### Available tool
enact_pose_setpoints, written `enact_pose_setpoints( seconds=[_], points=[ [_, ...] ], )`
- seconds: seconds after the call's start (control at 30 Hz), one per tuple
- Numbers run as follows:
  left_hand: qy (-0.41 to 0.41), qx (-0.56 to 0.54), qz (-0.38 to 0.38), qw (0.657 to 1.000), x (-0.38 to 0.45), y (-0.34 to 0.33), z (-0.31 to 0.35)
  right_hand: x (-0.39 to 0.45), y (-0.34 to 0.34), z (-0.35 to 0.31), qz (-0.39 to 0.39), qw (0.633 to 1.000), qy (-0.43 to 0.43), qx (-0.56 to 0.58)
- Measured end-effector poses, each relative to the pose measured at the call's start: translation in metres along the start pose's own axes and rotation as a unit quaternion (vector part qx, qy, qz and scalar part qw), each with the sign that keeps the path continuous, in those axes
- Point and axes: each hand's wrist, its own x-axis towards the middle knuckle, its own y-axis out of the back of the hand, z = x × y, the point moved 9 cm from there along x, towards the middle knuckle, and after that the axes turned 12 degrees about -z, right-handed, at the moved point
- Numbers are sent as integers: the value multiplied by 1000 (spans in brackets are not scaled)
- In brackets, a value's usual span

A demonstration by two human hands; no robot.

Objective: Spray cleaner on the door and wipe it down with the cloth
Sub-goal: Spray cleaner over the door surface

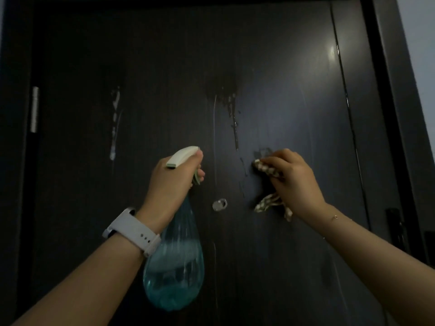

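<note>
Overhead — wet streaks [231,114] on dark door [164,55]

Single head-worn view, facing straight at the dark door [146,67], close; forearms entering from below

A silver hinge [34,109] sits on the dark frame [386,95] at the left edge. A round metal peephole [219,204] lies mid-panel. A black lock unit [397,231] is mounted low right. Pale wall [421,43] shows at upper right.
</note>
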Motion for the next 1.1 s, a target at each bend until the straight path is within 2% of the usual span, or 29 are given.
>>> enact_pose_setpoints(
  seconds=[0.1, 0.3, 0.53, 0.73, 0.83, 0.97, 1.1],
  points=[
    [22, 19, -11, 1000, -37, -2, -34, -26, -2, -9, 3, 1000, -14, 16],
    [94, 45, -9, 994, -101, -14, -105, -73, -39, -22, -55, 998, -27, 21],
    [122, 12, -4, 992, -125, -17, -133, -85, -57, -18, -84, 995, -51, 9],
    [61, 24, -59, 996, -116, -38, -97, -71, -10, -5, -29, 999, -34, -17],
    [47, -21, -95, 994, -97, -66, -73, -60, 26, 25, 17, 998, -38, -43],
    [23, -120, -99, 988, -60, -102, -33, -51, 82, 74, 84, 993, -53, -58],
    [-28, -132, -99, 986, -12, -142, 19, -44, 121, 130, 124, 986, -101, -43]
  ],
)
